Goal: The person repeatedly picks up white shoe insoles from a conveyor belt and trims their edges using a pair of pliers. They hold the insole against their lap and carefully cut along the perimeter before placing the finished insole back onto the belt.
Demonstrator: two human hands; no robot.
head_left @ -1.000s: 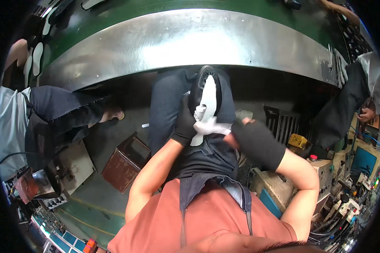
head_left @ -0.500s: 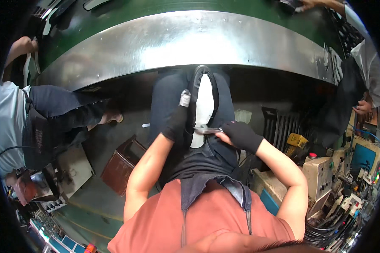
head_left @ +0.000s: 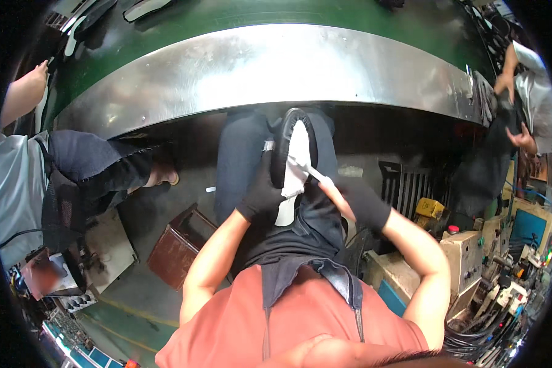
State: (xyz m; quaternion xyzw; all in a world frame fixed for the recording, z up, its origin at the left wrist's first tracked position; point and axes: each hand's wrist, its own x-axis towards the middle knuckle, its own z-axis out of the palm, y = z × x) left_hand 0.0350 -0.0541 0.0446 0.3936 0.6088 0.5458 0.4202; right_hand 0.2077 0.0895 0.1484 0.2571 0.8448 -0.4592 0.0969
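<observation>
Shoe of glossy black material with a rounded toe (head_left: 280, 150) lies underside up over dark-blue trousered thighs (head_left: 242, 141), toe pointing away from me; a long, white, sole-shaped piece (head_left: 299, 142) already covers much of that underside, with a gathered black rim showing around the toe; lower down the white looks crumpled or blurred, its near end reaching toward the waist, so I judge the work partway along, though how much is left I cannot tell. My left grip, in a black glove with a pale wrap at one fingertip (head_left: 260, 190), is curled around the shoe's left side; my right grip, gloved in black with bare fingers (head_left: 357, 199), is closed on a slim, pale grey tool (head_left: 316, 176), its head at the white piece. Beyond the toe runs a green worktop with a broad, curved, shiny metal border (head_left: 276, 61); a brown, open-topped box (head_left: 176, 250) stands on the floor at left.
</observation>
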